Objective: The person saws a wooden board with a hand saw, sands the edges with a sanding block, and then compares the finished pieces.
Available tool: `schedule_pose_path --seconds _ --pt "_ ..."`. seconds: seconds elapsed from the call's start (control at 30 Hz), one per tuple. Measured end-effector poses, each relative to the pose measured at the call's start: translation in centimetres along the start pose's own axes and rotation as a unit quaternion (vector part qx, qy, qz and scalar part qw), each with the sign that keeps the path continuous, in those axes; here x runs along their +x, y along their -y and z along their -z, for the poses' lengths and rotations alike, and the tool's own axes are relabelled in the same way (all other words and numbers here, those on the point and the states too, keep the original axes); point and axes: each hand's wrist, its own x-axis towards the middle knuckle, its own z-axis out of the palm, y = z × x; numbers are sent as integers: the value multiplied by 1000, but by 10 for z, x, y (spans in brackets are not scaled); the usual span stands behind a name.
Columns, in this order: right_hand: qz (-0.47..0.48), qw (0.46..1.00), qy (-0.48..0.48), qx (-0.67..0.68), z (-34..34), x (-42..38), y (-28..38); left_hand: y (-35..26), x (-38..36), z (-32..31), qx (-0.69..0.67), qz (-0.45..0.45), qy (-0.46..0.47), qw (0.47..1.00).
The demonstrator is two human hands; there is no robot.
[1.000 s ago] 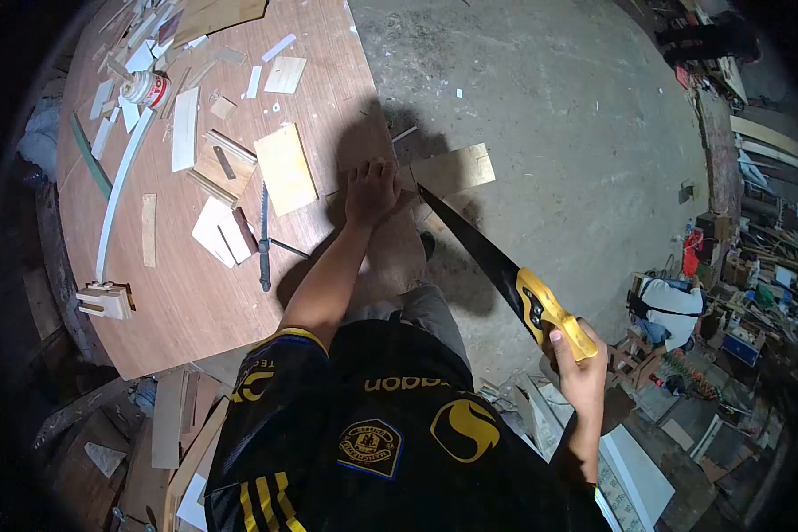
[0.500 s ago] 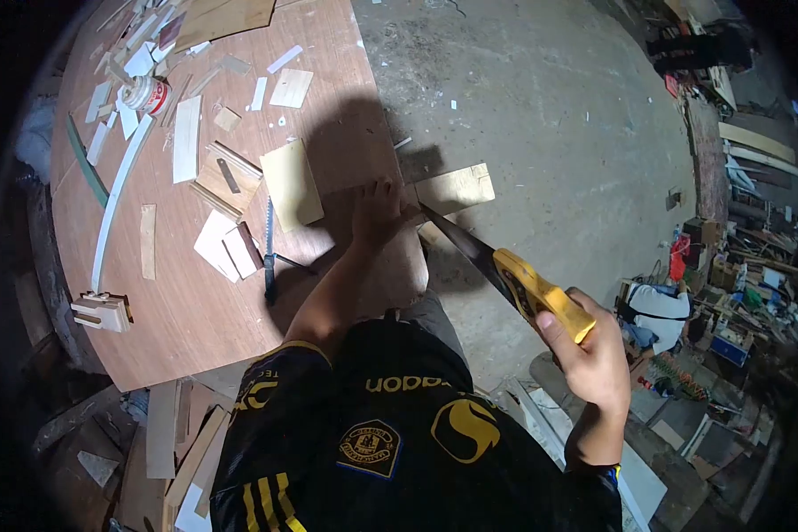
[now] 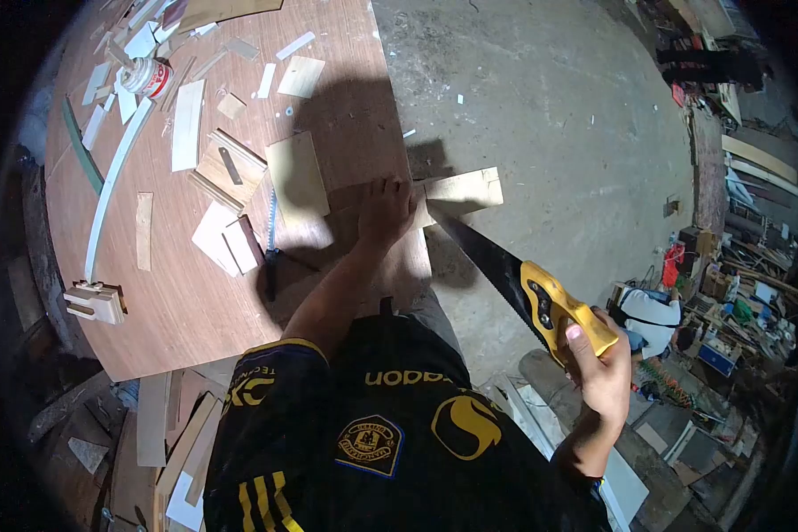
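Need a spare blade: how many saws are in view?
2. One hand saw in the right hand, cutting the board the left hand holds; a small saw lies on the table.

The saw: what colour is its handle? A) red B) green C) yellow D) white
C: the right hand grips the yellow handle of the saw, whose dark blade meets the wood piece held down by the left hand.
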Motion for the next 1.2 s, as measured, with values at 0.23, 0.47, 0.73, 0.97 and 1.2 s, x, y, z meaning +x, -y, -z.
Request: schedule_pose_path --seconds 0.23,0.47,0.73,0.97,1.2 --pt "12 1000 -12 0 4 4 -3 -10 5 20 16 -18 -76 997" --pt "-17 1000 -20 16 6 5 -2 -6 3 10 18 0 -16 1000" --pt "-13 999 -32 14 10 7 -8 -8 4 19 -12 6 12 1000" --pt "-27 999 -27 25 8 5 -4 -6 3 16 -6 -3 4 1000" --pt "-2 1000 -14 -5 9 4 -4 -9 5 26 -25 -16 -36 999"
